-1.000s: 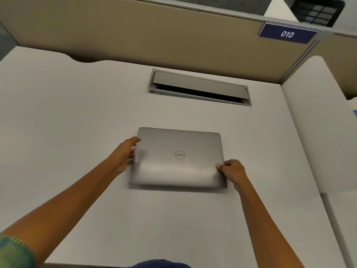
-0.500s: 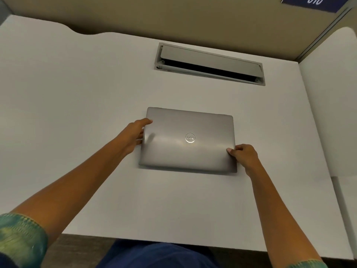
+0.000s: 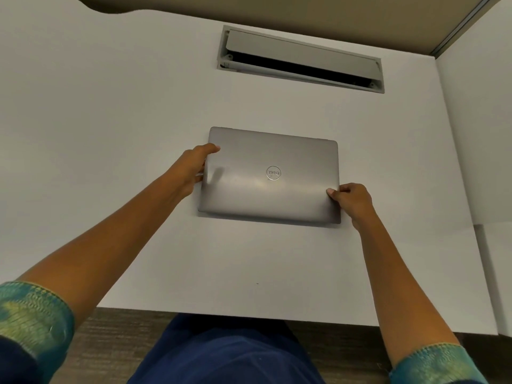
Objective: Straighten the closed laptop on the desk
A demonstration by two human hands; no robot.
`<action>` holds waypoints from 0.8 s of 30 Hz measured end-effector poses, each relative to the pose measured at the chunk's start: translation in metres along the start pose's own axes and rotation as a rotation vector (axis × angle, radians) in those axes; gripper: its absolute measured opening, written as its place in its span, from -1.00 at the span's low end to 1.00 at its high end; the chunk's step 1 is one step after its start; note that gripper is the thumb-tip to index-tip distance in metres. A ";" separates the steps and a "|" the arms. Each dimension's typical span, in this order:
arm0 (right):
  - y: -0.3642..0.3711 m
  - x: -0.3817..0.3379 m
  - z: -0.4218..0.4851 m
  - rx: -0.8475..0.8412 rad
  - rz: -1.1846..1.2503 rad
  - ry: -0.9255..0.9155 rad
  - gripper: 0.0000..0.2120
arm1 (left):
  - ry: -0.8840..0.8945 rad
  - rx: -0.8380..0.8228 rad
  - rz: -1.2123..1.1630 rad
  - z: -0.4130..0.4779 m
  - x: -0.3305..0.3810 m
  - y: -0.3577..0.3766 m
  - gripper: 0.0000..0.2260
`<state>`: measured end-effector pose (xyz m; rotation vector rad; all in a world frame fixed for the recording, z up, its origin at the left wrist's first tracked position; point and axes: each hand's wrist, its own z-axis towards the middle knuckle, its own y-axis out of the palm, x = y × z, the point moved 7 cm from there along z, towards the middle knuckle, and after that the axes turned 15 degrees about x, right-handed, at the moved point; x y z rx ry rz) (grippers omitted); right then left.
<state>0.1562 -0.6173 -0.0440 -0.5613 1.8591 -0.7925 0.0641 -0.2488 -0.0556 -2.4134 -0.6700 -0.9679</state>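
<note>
A closed grey laptop (image 3: 266, 189) with a round logo lies flat on the white desk (image 3: 110, 134), near its middle. Its long edges run roughly parallel to the cable slot behind it. My left hand (image 3: 194, 170) grips the laptop's left edge, thumb on the lid. At the right edge near the front corner, my right hand (image 3: 352, 200) pinches the lid with thumb on top. Both hands touch the laptop.
A long open cable slot (image 3: 302, 59) with a grey flap is cut into the desk behind the laptop. A beige partition (image 3: 304, 12) closes the back. A second white desk surface (image 3: 482, 134) adjoins on the right. The desk's front edge is just above my lap.
The camera has tilted down and moved closer, so the desk's front edge and my lap show. Both hands keep the same hold on the laptop, which looks barely shifted.
</note>
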 end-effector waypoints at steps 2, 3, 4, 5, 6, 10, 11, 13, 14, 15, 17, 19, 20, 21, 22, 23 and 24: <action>0.001 0.000 0.000 0.002 0.001 0.011 -0.70 | 0.001 0.008 0.009 -0.001 0.000 0.000 -0.48; 0.001 0.000 0.000 0.004 0.001 0.014 -0.68 | 0.002 0.011 0.011 -0.001 0.000 0.000 -0.46; 0.001 0.001 0.000 0.006 -0.002 0.017 -0.69 | 0.003 0.011 0.015 -0.001 0.000 0.000 -0.45; 0.001 0.002 0.000 0.011 -0.002 0.018 -0.70 | 0.003 0.011 0.018 -0.001 0.000 0.000 -0.44; 0.000 0.003 -0.001 0.012 -0.004 0.021 -0.72 | 0.006 0.010 0.021 -0.001 0.000 0.000 -0.43; -0.001 0.008 -0.005 0.031 -0.001 0.017 -0.69 | 0.020 0.006 0.033 -0.004 0.002 0.002 -0.42; -0.002 0.009 -0.005 0.041 0.002 0.014 -0.68 | 0.024 0.005 0.034 -0.005 0.003 0.002 -0.42; -0.002 0.010 -0.005 0.040 0.004 0.013 -0.69 | 0.022 -0.001 0.037 -0.005 0.003 0.003 -0.44; -0.002 0.010 -0.005 0.036 0.001 0.015 -0.70 | 0.024 -0.005 0.041 -0.006 0.003 0.003 -0.45; -0.001 0.010 -0.004 0.040 0.006 0.011 -0.70 | 0.029 -0.006 0.041 -0.006 0.003 0.003 -0.46; -0.001 0.011 -0.005 0.056 0.011 0.015 -0.67 | 0.049 -0.008 0.041 -0.006 0.002 0.002 -0.49; -0.002 0.011 -0.007 0.074 -0.018 0.006 -0.64 | 0.092 -0.020 0.080 -0.007 0.002 0.003 -0.51; -0.003 0.010 -0.009 0.079 -0.047 -0.004 -0.62 | 0.115 -0.019 0.124 -0.008 0.002 0.003 -0.50; -0.004 0.009 -0.010 0.104 -0.071 -0.029 -0.60 | 0.158 -0.002 0.175 -0.008 0.005 0.004 -0.49; -0.007 0.003 -0.014 0.142 -0.110 -0.062 -0.58 | 0.220 0.046 0.270 -0.012 0.006 0.003 -0.48; -0.007 -0.001 -0.018 0.192 -0.131 -0.139 -0.57 | 0.324 0.105 0.398 -0.016 0.007 0.005 -0.44; -0.008 -0.011 -0.026 0.246 -0.141 -0.224 -0.56 | 0.448 0.191 0.496 -0.027 0.012 0.005 -0.38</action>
